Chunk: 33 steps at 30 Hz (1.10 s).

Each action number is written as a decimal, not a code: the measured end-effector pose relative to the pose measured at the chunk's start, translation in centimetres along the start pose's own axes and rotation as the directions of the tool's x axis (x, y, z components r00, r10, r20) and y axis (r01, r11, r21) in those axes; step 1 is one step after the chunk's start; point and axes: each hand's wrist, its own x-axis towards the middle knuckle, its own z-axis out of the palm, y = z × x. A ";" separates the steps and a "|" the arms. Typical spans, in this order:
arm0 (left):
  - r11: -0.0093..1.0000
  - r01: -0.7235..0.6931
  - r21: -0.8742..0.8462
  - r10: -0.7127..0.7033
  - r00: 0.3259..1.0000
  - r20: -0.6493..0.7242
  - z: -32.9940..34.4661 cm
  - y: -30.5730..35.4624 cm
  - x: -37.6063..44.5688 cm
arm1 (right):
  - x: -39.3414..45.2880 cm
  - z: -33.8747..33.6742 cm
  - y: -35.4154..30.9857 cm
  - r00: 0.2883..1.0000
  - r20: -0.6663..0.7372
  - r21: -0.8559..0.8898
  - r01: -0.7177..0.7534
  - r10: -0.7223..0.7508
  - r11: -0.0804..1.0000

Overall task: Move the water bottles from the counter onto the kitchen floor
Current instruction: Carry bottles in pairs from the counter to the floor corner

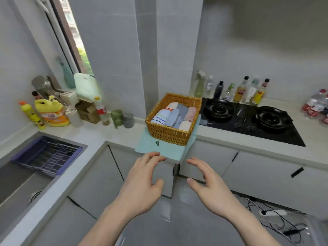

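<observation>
Both hands empty, fingers spread: left hand [142,178], right hand [211,185]. Water bottles [316,106] grouped at counter's [248,139] far right edge, well apart, rightward of the fingers; right hand nearer.

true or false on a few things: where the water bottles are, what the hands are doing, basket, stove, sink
1. The water bottles are on the counter right of the stove. True.
2. The left hand holds a bottle. False: it is open and empty.
3. The right hand is open and empty. True.
4. The wicker basket is empty. False: folded cloths lie in it.
5. A pot sits on the stove. False: both burners are bare.
6. The sink is at the left. True.
</observation>
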 end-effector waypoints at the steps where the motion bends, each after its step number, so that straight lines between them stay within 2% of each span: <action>1: 0.999 -0.038 0.001 0.038 0.999 0.019 0.5 0.7 1.6 | 0.1 -1.1 0.7 0.999 -0.035 0.002 -0.025 0.025 1.000; 7: 0.969 -0.247 -0.015 0.247 0.961 0.126 4.3 6.9 10.0 | 0.2 -8.1 5.6 0.960 -0.230 0.069 -0.147 0.159 0.987; 13: 0.923 -0.383 -0.034 0.383 0.910 0.159 9.2 14.6 17.0 | 1.1 -15.6 10.7 0.921 -0.320 0.150 -0.182 0.222 0.972; 23: 0.918 -0.394 -0.052 0.397 0.909 0.128 18.6 27.1 26.1 | 4.1 -31.4 21.2 0.909 -0.365 0.116 -0.168 0.200 0.979; 33: 0.917 -0.393 -0.068 0.398 0.908 0.130 24.3 34.0 35.7 | 9.1 -41.6 28.5 0.897 -0.399 0.105 -0.161 0.190 0.981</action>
